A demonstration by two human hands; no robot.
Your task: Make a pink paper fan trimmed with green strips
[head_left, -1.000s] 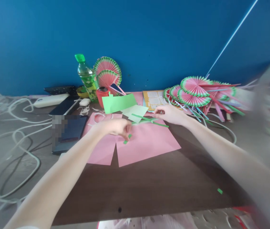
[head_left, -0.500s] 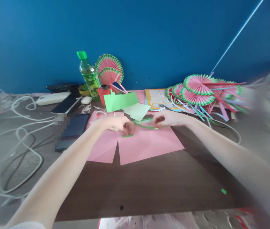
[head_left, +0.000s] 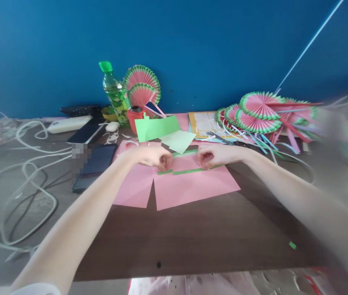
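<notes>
Two pink paper sheets [head_left: 197,186] lie on the dark table, a narrow gap parting their front edges. A long green paper strip [head_left: 188,171] runs across the right sheet, and my right hand [head_left: 209,157] pinches it near its middle. To the left, my closed left hand [head_left: 158,157] has its fingertips down on a short green strip end [head_left: 164,172]. Between my hands a pink band shows, with another green strip [head_left: 189,153] along its far side. My curled fingers partly hide the strips.
Behind my hands lie a bright green paper piece [head_left: 157,128] and a pale green one [head_left: 182,140]. Scissors [head_left: 223,138] and pleated pink-green paper fans [head_left: 258,112] are at the right. A bottle [head_left: 115,96], a tablet [head_left: 96,166] and white cables [head_left: 54,200] occupy the left.
The long green strip, curved between my hands before, now lies straighter and closer to me on the pink paper. My right hand has come slightly nearer; the left has barely moved.
</notes>
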